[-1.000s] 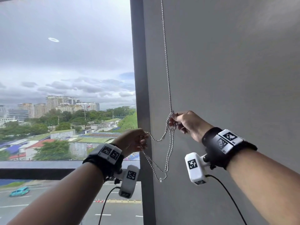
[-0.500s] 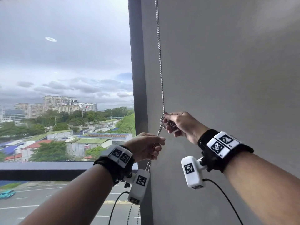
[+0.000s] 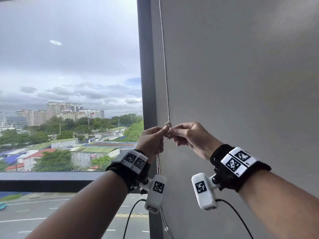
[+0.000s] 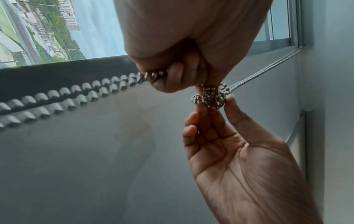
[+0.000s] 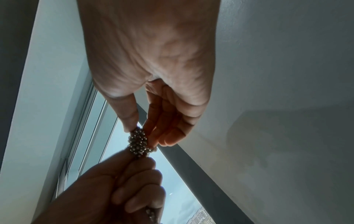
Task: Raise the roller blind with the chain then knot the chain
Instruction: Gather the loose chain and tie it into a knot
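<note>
A silver bead chain point(image 3: 165, 69) hangs down the grey wall beside the window frame. It is bunched into a tight knot point(image 3: 168, 130) point(image 4: 210, 98) point(image 5: 138, 142) at hand height. My left hand point(image 3: 152, 140) point(image 4: 182, 63) grips the doubled chain just below the knot, fingers curled round it. My right hand point(image 3: 189, 137) point(image 5: 153, 97) pinches the knot between thumb and fingertips. The free chain point(image 3: 158, 165) trails down from my left fist past the wrist camera. The roller blind itself is not in view.
A dark window frame post point(image 3: 145, 66) stands just left of the chain, with glass and a city view beyond. A dark sill rail point(image 3: 43, 181) runs below the glass. The plain grey wall point(image 3: 241, 83) fills the right side.
The loose hanging loops are gone and the chain is now drawn into a tight knot. My left hand has risen and moved right to meet my right hand at it.
</note>
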Demonstrator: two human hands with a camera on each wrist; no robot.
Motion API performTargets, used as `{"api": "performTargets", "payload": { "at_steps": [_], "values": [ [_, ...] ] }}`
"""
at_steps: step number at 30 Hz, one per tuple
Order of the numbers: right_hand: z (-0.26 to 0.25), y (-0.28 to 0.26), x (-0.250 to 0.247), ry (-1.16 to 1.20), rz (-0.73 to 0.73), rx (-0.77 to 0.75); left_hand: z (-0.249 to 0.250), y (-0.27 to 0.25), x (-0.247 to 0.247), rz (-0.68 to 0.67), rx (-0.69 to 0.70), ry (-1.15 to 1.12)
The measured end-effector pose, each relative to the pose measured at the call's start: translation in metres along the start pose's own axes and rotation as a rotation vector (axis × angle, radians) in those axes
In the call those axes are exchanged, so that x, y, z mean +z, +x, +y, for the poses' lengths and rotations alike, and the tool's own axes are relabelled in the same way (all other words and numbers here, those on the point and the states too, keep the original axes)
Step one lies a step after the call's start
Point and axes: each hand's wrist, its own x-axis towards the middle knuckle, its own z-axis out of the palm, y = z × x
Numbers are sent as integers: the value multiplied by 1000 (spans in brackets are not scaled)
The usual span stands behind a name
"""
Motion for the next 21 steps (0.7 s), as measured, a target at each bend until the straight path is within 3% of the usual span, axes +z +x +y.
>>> {"api": "performTargets", "payload": {
  "at_steps": [9, 21],
  "values": [
    [-16, 9, -2, -142, 107, -50, -31, -15, 0, -19, -102, -129],
    [-9, 14, 10, -269, 125, -64, -45, -23, -4, -42, -77, -147]
  ]
}}
